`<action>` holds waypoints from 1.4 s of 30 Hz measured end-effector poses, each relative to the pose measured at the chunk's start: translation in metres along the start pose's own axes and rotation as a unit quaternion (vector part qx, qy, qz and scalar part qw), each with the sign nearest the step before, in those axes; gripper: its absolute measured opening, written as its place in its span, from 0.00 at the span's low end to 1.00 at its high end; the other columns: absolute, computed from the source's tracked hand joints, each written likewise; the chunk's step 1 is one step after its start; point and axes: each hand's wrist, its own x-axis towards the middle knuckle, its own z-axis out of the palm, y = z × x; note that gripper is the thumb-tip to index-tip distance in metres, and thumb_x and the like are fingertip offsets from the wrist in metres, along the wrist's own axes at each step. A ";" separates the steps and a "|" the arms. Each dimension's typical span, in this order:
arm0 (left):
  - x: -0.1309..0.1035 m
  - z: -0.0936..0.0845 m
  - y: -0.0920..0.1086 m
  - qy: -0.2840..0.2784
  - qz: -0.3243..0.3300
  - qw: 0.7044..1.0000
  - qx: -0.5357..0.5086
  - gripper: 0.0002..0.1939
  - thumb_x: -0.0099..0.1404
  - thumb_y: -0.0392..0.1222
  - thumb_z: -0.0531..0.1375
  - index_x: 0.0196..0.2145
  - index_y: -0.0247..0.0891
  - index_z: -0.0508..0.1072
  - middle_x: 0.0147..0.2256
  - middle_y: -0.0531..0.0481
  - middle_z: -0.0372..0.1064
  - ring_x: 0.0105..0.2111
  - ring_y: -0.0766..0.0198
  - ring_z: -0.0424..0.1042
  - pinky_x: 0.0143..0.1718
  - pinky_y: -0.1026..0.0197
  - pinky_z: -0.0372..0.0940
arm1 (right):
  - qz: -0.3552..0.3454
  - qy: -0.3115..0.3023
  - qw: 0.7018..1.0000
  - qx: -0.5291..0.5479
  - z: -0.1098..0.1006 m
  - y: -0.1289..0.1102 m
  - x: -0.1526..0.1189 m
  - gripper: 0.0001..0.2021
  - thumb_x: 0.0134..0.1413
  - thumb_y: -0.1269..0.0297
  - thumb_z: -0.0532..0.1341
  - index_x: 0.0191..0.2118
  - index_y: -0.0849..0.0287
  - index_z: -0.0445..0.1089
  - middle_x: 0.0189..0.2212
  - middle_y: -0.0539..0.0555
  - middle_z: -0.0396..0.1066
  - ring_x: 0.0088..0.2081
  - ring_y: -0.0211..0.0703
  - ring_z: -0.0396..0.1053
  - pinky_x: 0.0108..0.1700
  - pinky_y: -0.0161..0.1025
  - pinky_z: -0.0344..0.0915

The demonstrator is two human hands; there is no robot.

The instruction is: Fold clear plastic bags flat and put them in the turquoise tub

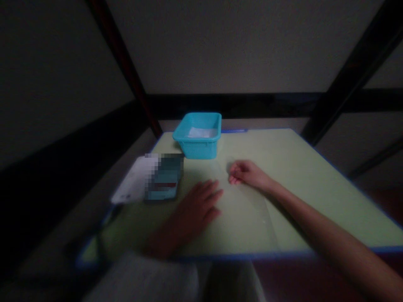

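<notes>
A faint clear sheet, apparently plastic, (261,218) lies on the pale yellow-green tabletop (315,188). My left hand (198,205) rests palm down near its left side, fingers stretched out and apart, holding nothing. Across from it, my right hand (244,173) is on the far part of the sheet. Its fingers are curled and pressed together; whatever is between them, if anything, is too faint to make out. The view is dim and slightly blurred.
A turquoise plastic basket (200,149) with white paper (201,133) inside stands at the back. Left of my left hand lie a white sheet-like item (132,182) and a pixelated dark-and-teal item (165,178). Blue edging (245,255) runs round the table; a wall rises behind.
</notes>
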 end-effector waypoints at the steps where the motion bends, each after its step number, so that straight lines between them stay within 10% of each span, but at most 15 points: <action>1: -0.002 0.000 -0.002 0.002 0.000 1.000 -0.001 0.23 0.67 0.42 0.53 0.59 0.36 0.60 0.63 0.43 0.50 0.63 0.56 0.47 0.63 0.48 0.45 | 0.001 0.000 1.000 0.000 0.000 0.000 0.000 0.04 0.49 0.75 0.59 0.28 0.61 0.64 0.20 0.49 0.72 0.23 0.34 0.71 0.26 0.30 0.66; 14: -0.030 0.002 -0.019 0.023 -0.007 1.000 -0.010 0.22 0.70 0.45 0.48 0.60 0.40 0.58 0.63 0.46 0.50 0.63 0.56 0.48 0.62 0.45 0.47 | 0.003 -0.002 1.000 -0.002 0.000 0.000 0.000 0.05 0.50 0.76 0.58 0.28 0.61 0.64 0.20 0.49 0.72 0.23 0.34 0.71 0.27 0.31 0.66; 26: 0.022 0.003 0.019 0.019 0.006 0.999 -0.039 0.32 0.68 0.51 0.50 0.63 0.31 0.47 0.65 0.39 0.42 0.65 0.58 0.41 0.64 0.51 0.43 | -0.013 -0.004 1.000 -0.015 -0.002 0.003 0.001 0.03 0.49 0.72 0.60 0.27 0.60 0.65 0.19 0.47 0.71 0.23 0.35 0.70 0.27 0.32 0.67; 42: 0.008 0.002 0.010 -0.029 0.002 0.999 -0.030 0.32 0.68 0.49 0.52 0.63 0.31 0.47 0.65 0.38 0.42 0.65 0.57 0.40 0.63 0.51 0.43 | 0.003 -0.006 1.000 -0.007 -0.002 0.001 0.000 0.04 0.50 0.74 0.60 0.28 0.61 0.64 0.20 0.49 0.72 0.23 0.34 0.71 0.27 0.31 0.67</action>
